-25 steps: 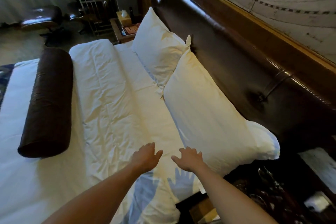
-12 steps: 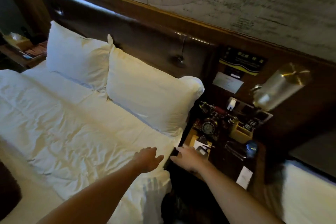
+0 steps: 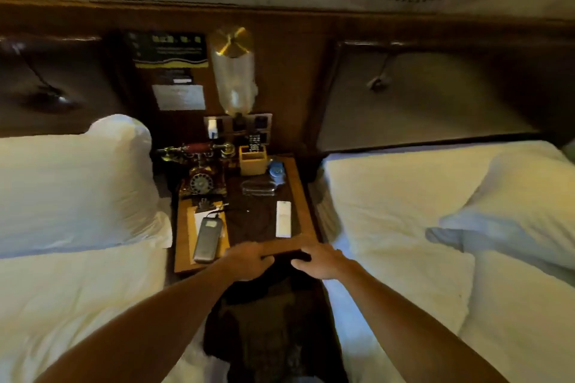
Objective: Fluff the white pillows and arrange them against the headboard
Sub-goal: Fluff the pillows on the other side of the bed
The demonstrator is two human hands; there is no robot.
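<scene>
Your left hand (image 3: 249,261) and right hand (image 3: 320,260) hang loose-fingered and empty over the near edge of the nightstand (image 3: 303,196), in the narrow aisle between two beds. One white pillow (image 3: 71,183) leans on the left headboard (image 3: 62,84); another pillow (image 3: 510,205) lies flat on the right bed, away from its headboard (image 3: 435,96). A rotary telephone (image 3: 200,174), power bank (image 3: 208,239) and remote (image 3: 283,218) crowd the nightstand.

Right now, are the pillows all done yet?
Halfway, it looks. The left bed's pillow already stands plump against its headboard. The left hand and right hand hold nothing, hovering near the nightstand. The right bed's pillow lies away from its headboard.
</scene>
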